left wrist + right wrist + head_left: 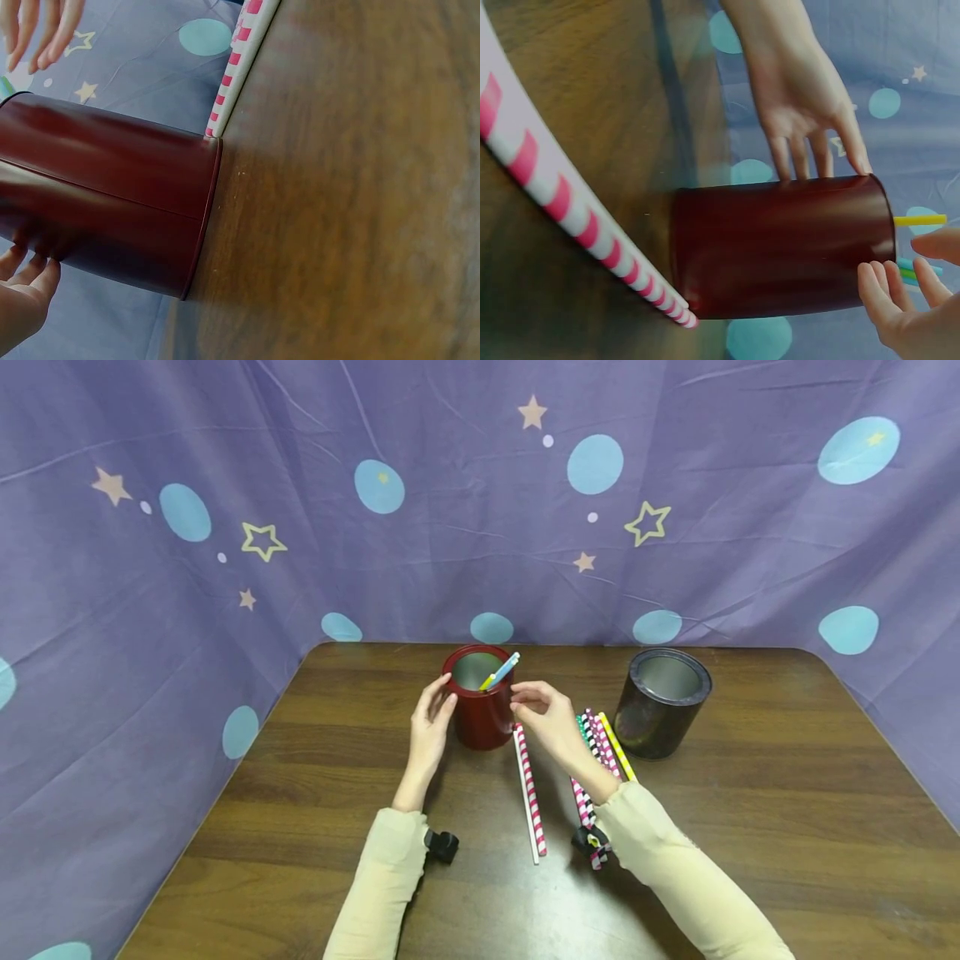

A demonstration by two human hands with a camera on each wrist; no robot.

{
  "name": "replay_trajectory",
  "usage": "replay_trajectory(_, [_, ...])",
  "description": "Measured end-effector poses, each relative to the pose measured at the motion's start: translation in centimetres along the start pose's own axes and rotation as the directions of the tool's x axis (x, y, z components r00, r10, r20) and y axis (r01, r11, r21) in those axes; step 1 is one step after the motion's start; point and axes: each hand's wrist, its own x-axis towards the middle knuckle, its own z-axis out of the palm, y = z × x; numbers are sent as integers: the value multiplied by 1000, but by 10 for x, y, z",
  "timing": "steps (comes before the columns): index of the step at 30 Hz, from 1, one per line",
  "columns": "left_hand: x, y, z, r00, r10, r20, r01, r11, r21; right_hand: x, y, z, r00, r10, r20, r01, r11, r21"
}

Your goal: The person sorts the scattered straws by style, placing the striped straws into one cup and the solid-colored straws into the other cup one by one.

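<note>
A dark red can (483,720) stands upright near the far side of the table, with a few straws (504,670), blue and yellow among them, sticking out of its top. My left hand (430,727) touches the can's left side with nearly straight fingertips, the thumb near the rim. At the can's right my right hand (550,718) hovers near the rim, fingers loosely bent and nothing between them. In the right wrist view its fingers (885,296) overlap the can's upper end. A pink-and-white striped straw (531,793) and a white one lie in front of the can's base.
Several patterned straws (592,752) lie in a bunch under my right wrist, with a yellow straw (618,748) at their edge. A black can (660,710) stands behind them at the right. A purple curtain (480,527) with stars hangs behind the wooden table (300,827).
</note>
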Motion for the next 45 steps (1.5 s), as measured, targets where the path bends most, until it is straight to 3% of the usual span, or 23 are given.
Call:
replay_trajectory(6, [0, 4, 0, 1000, -21, 2, 21, 1000, -6, -5, 12, 1, 999, 12, 42, -10, 998, -54])
replay_trajectory(13, [-3, 24, 5, 1000, -30, 4, 30, 999, 18, -11, 22, 2, 995, 31, 99, -26, 998, -51])
replay_trajectory(19, [-3, 26, 6, 999, -33, 4, 33, 999, 16, -13, 27, 1, 990, 67, 123, -57, 995, -81])
replay_trajectory(25, [-4, 26, 6, 1000, -30, 0, 30, 999, 15, -17, 29, 0, 982, 55, 178, -28, 988, -151])
replay_trajectory(32, [-1, 14, 2, 1000, -30, 2, 30, 1000, -7, -29, 5, 0, 967, 80, 241, -33, 981, -193])
replay_trajectory(37, [1, 2, 0, 1000, -19, 5, 19, 1000, -10, -27, 27, -2, 955, 98, 281, -31, 972, -235])
replay_trajectory(45, [0, 1, 0, 1000, -12, 7, 12, 1000, -17, -25, 48, -6, 926, 119, 360, -19, 963, -269])
